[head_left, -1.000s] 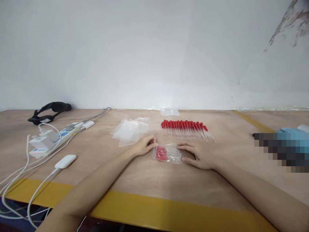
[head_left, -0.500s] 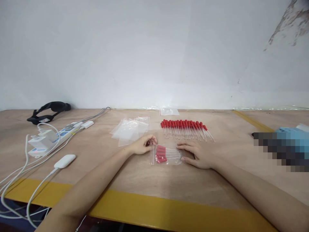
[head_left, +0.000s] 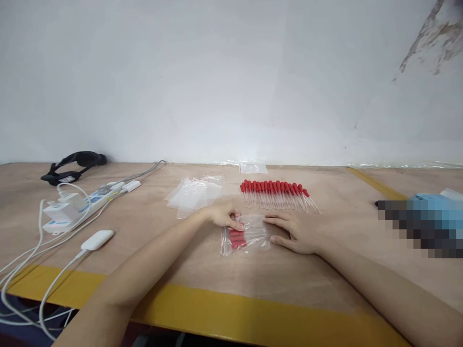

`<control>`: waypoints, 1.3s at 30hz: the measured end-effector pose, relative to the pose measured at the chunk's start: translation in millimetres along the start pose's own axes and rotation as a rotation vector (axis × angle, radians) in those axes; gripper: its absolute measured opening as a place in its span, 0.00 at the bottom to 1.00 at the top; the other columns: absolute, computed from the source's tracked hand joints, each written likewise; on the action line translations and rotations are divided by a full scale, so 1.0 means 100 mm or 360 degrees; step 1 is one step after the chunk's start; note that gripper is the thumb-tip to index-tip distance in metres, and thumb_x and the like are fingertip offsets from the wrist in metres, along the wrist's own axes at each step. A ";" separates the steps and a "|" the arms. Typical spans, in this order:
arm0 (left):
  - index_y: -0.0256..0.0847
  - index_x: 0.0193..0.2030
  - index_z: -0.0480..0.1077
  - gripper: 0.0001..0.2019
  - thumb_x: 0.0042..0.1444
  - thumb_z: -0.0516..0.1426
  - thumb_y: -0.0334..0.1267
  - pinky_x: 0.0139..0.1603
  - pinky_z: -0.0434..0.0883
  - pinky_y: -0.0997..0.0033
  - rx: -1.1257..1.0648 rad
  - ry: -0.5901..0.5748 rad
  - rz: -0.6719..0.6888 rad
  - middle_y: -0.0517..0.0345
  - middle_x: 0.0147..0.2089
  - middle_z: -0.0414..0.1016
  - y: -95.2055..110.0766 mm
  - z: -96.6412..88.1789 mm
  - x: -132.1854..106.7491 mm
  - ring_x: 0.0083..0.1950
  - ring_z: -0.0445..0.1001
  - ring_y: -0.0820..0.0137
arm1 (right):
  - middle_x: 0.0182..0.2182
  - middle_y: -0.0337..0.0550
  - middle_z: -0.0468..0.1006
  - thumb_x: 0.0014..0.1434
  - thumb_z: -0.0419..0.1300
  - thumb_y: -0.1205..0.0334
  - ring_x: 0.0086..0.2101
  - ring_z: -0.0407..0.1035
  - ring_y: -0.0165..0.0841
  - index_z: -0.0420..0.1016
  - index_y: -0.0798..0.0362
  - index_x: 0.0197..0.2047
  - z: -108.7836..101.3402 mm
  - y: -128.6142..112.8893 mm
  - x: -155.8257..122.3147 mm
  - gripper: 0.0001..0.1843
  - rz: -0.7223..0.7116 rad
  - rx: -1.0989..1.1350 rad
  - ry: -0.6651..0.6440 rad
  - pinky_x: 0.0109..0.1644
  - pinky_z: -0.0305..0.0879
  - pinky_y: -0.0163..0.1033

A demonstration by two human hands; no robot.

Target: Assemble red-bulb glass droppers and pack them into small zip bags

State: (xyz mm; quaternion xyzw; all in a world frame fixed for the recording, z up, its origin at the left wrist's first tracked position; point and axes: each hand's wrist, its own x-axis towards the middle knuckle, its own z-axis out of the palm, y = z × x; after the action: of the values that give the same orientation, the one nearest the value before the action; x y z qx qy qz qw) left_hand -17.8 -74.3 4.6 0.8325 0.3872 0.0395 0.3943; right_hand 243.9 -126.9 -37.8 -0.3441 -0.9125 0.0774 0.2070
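A clear zip bag (head_left: 257, 246) lies flat on the table in front of me, its zip strip to the left. Inside are several droppers (head_left: 238, 238) with red rubber bulbs at the left and thin clear stems pointing right. My left hand (head_left: 227, 216) is at the bag's upper left, fingers curled and thumb laid over the film by the bulbs, closed on its edge. At the stem end, my right hand (head_left: 294, 235) rests low with its fingers apart, touching the bag's right edge. Beyond the hands lies a row of loose red-bulbed droppers (head_left: 277, 193).
Flat clear bags (head_left: 191, 195) are spread behind my left hand, and another small bag (head_left: 253, 168) lies by the wall. At left are a power strip (head_left: 81, 212) with cables, a white device (head_left: 97, 240) and a black strap (head_left: 74, 166). A blurred blue item (head_left: 430, 207) is at right.
My left hand has moved right along the bag, its thumb now over the film near the bulbs. The bag's left end has shifted slightly toward me. My right hand has barely moved.
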 end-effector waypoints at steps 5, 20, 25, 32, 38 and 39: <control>0.38 0.30 0.64 0.15 0.43 0.60 0.46 0.23 0.60 0.79 -0.0479 0.0190 -0.0094 0.66 0.22 0.64 -0.15 -0.05 -0.45 0.23 0.63 0.77 | 0.55 0.46 0.61 0.58 0.47 0.47 0.53 0.56 0.41 0.59 0.47 0.57 0.00 -0.01 -0.01 0.26 0.0041 -0.0017 0.0002 0.55 0.55 0.52; 0.35 0.49 0.54 0.22 0.48 0.58 0.34 0.34 0.69 0.72 -0.0639 0.1522 -0.0477 0.50 0.36 0.72 -0.43 -0.39 0.20 0.34 0.74 0.69 | 0.55 0.48 0.61 0.58 0.48 0.47 0.53 0.56 0.40 0.60 0.50 0.56 0.00 -0.03 0.00 0.26 0.0065 -0.0051 -0.0037 0.55 0.55 0.50; 0.33 0.44 0.61 0.24 0.39 0.62 0.36 0.48 0.62 0.62 -0.0100 0.1567 -0.0665 0.41 0.44 0.69 -0.48 -0.48 0.29 0.52 0.65 0.54 | 0.54 0.48 0.61 0.58 0.47 0.47 0.53 0.56 0.40 0.61 0.50 0.56 -0.01 -0.04 0.00 0.26 0.0066 -0.0007 -0.0032 0.55 0.55 0.49; 0.30 0.48 0.63 0.23 0.53 0.48 0.48 0.57 0.48 0.50 0.0837 0.1490 -0.1020 0.35 0.58 0.56 -0.74 -0.47 -0.31 0.62 0.47 0.49 | 0.54 0.48 0.61 0.58 0.47 0.46 0.53 0.56 0.40 0.62 0.51 0.55 -0.01 -0.04 0.00 0.27 0.0069 -0.0007 -0.0046 0.55 0.55 0.49; 0.30 0.52 0.60 0.26 0.57 0.40 0.49 0.54 0.55 0.50 0.1020 0.1152 -0.1151 0.36 0.58 0.57 -1.04 -0.26 -0.51 0.60 0.54 0.51 | 0.54 0.47 0.62 0.57 0.47 0.45 0.53 0.57 0.40 0.63 0.50 0.55 -0.01 -0.04 0.00 0.27 0.0100 -0.0006 -0.0047 0.55 0.54 0.48; 0.31 0.50 0.62 0.23 0.58 0.39 0.46 0.53 0.57 0.51 0.1022 0.1147 -0.1120 0.37 0.57 0.59 -1.06 -0.25 -0.50 0.58 0.56 0.52 | 0.54 0.47 0.62 0.57 0.47 0.45 0.52 0.57 0.40 0.63 0.50 0.55 -0.01 -0.04 0.00 0.27 0.0103 -0.0005 -0.0047 0.55 0.54 0.48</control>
State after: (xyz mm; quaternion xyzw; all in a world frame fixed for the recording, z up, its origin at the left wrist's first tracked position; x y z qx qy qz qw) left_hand -126.8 -51.9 -38.9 0.6659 0.7417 0.0672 -0.0440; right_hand 241.6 -129.8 -35.8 -0.3727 -0.9040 0.0877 0.1904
